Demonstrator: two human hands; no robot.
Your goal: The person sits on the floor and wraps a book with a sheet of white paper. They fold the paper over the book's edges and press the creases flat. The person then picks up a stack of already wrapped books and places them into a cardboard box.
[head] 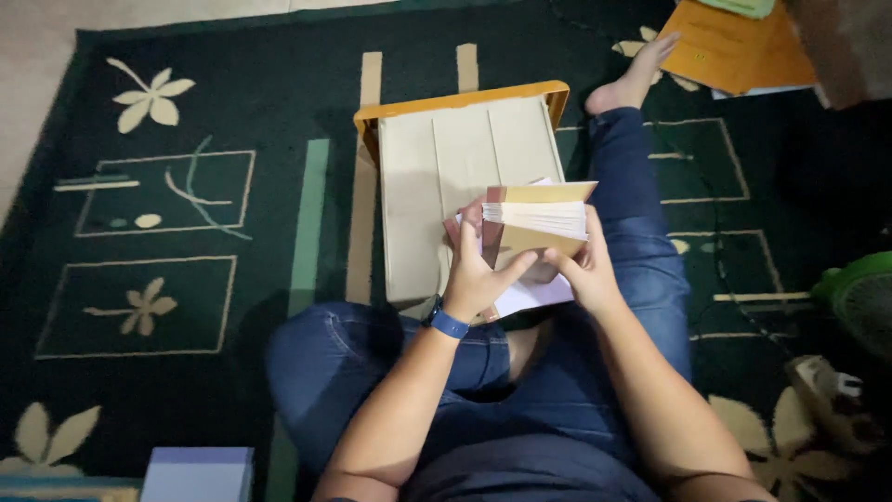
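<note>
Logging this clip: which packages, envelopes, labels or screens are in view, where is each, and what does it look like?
Stack of brown envelopes: held between left hand and right hand, rectangular, tan with pale edges.
White sheet: under the stack, flat.
Small table: in front of the knees, beige top, orange rim.
Orange folders: top right on the carpet, flat, print too small to tell.
Pale lilac box: bottom left, rectangular.
No screens visible.

I hold a thick stack of brown envelopes [537, 221] at frame centre, edges fanned toward me, above a white sheet [534, 296].
</note>
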